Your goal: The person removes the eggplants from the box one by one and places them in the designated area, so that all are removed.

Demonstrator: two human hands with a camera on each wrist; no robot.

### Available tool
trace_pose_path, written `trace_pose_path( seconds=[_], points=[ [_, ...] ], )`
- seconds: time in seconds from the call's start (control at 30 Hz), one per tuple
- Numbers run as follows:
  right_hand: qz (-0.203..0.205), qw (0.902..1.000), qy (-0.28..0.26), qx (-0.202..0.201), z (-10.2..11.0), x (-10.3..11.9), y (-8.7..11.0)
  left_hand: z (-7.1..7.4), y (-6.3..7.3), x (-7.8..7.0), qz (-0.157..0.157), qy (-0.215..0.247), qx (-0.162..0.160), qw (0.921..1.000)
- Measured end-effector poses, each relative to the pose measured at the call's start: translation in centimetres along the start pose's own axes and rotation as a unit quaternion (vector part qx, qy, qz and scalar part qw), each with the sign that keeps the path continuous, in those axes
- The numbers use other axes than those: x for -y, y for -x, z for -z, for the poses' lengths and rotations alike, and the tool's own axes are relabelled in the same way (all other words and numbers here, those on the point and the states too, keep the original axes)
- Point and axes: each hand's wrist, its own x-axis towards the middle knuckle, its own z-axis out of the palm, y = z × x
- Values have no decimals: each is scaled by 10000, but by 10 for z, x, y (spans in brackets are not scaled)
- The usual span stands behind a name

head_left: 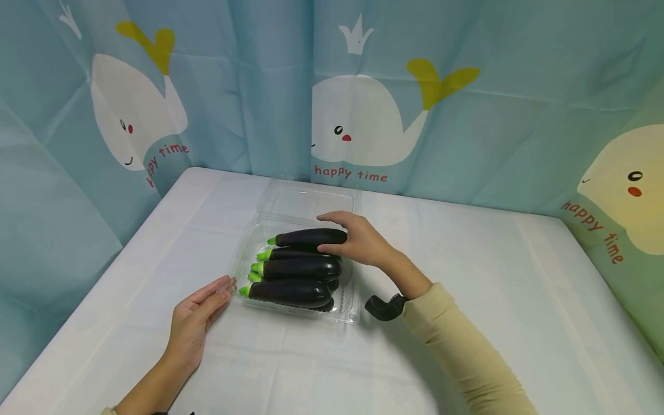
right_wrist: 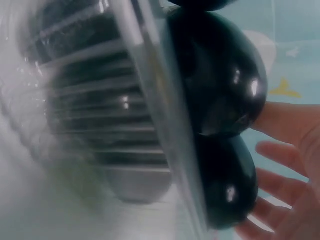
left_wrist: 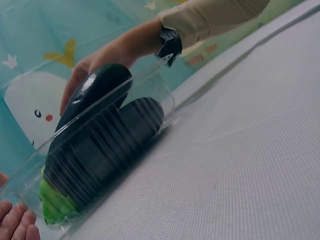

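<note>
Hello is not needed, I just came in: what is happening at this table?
A person is handling eggplants in a clear plastic container. The left grip pinches its left edge. The right grip is spread about the right end of the rearmost eggplant; no firm hold shows. The other eggplants lie stacked inside, green ends left, and the lid is open behind.
</note>
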Motion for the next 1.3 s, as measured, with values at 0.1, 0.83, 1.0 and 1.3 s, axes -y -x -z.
trace_pose_path(
  seconds=[0.1, 0.83, 1.0, 1.3],
  points=[
    [146, 9998, -18, 116, -3, -2, -2, 0, 0, 1, 27, -13, -10, 10000],
    [355, 9987, -331, 129, -1, -5, -5, 1, -1, 4, -7, -24, -27, 10000],
    [184, 9989, -425, -69, 4, -6, 0, 1, -1, 4, -19, -6, -42, 10000],
    [133, 9939, -758, -789, 9, -6, 12, 1, -1, 3, -45, 7, -73, 10000]
  ],
)
